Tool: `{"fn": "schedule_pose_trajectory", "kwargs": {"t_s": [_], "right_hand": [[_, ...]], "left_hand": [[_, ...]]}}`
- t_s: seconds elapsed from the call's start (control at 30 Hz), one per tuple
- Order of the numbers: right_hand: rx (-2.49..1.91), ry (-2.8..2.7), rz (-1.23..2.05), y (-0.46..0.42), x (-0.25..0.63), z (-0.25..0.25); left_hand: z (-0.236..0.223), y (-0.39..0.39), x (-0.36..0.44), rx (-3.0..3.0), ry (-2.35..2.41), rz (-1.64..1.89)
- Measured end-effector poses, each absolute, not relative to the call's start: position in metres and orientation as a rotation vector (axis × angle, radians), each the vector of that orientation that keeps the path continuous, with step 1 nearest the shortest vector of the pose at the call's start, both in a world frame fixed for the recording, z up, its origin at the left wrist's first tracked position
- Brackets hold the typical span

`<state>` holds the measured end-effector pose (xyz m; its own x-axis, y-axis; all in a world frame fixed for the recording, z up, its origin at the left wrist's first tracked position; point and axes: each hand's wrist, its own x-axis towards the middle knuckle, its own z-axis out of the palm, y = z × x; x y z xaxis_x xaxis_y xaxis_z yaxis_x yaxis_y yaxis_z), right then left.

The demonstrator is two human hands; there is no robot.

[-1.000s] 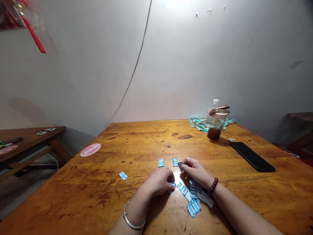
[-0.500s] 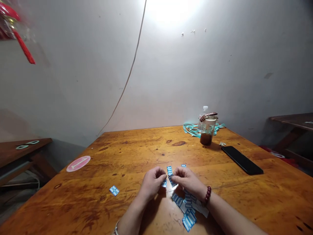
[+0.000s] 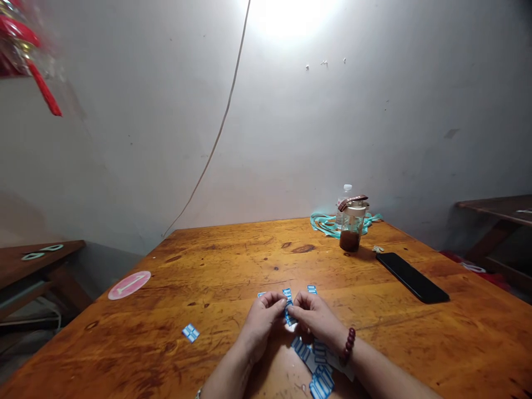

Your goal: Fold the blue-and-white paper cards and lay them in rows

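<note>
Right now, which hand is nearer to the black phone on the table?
Right. The right hand lies between the black phone and the left hand, so the left hand is farther away.

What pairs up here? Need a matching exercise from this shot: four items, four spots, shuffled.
Items:
1. Blue-and-white label
2. Dark red bead bracelet
3. Black smartphone
4. Pink round sticker

Spots:
A. Near the left edge of the wooden table
B. Between the left hand and right hand
C. On the right wrist
D. Flat on the table, right of the clear tumbler

Pairs: 1-B, 2-C, 3-D, 4-A
</note>
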<state>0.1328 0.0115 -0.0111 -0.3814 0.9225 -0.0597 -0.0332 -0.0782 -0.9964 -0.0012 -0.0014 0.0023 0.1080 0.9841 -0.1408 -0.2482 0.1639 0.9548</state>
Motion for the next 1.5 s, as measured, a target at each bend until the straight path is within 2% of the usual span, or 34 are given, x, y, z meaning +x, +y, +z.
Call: {"fn": "schedule_pose_trajectory", "kwargs": {"t_s": [0.33,0.5,0.6,0.73,0.97,1.07,1.33,1.5], "right_hand": [[-1.063,-1.414,1.540,0.011,0.135,-0.004],[-1.054,-1.586,1.365,0.018,0.154,0.009],[-1.130,-1.835,1.110,0.024,0.184,0.020],[-1.358,-2.280,1.095,0.023,0.216,0.028],[-1.433,-2.510,0.738,0.018,0.190,0.013],[-1.345,-2.432,0.810,0.022,0.181,0.006],[-0.998,-1.888,1.316,0.021,0.172,0.010],[-0.947,-1.833,1.221,0.012,0.157,0.010]], "left_hand": [[0.004,-0.004,-0.002,0.946,1.043,1.110],[0.006,-0.003,-0.003,1.005,1.028,1.109],[0.008,0.001,-0.008,1.026,1.038,1.172],[0.008,0.005,-0.014,1.050,1.092,1.210],[0.006,0.005,-0.012,1.089,1.113,1.170],[0.006,0.005,-0.012,1.111,1.100,1.147],[0.006,0.002,-0.006,1.079,1.134,1.124],[0.008,-0.003,0.002,1.023,1.086,1.095]]}}
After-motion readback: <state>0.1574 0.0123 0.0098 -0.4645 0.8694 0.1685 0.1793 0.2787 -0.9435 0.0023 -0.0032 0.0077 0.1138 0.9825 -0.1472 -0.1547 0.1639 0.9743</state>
